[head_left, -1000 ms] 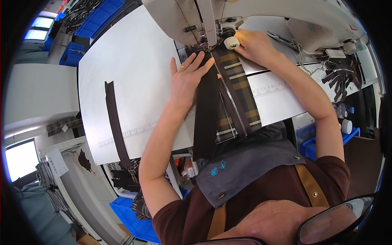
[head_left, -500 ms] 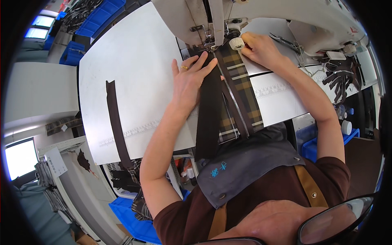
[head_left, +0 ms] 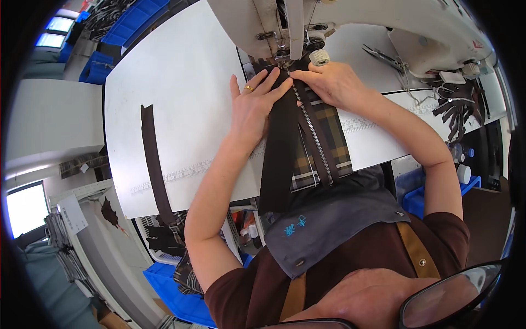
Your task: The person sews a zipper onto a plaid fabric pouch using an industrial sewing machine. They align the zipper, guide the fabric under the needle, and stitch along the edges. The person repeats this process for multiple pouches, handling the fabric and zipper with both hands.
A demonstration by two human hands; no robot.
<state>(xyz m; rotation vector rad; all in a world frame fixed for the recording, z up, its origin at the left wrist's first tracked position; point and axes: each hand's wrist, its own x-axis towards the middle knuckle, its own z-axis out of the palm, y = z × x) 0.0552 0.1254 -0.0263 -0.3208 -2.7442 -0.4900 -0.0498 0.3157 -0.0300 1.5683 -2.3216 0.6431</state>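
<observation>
The zipper (head_left: 312, 126) lies on the plaid fabric (head_left: 338, 148), in front of the sewing machine (head_left: 246, 24). Its long axis runs from the machine toward the person's body, slanting a little rightward. The left hand (head_left: 255, 109) is just beside the zipper's machine end, its grip released, with fingers spread on the dark band (head_left: 278, 153). The right hand (head_left: 335, 85) seems nearer, index fingertip at the zipper; whether its grip pinches something, I cannot tell. Below the desk (head_left: 181, 109), left-front of the machine, a white basket (head_left: 163, 256) holds dark cloth (head_left: 164, 239); plaid cloth (head_left: 189, 274) is at a blue bin (head_left: 167, 288). Right-front of the machine is a blue tray (head_left: 415, 203), contents unclear.
</observation>
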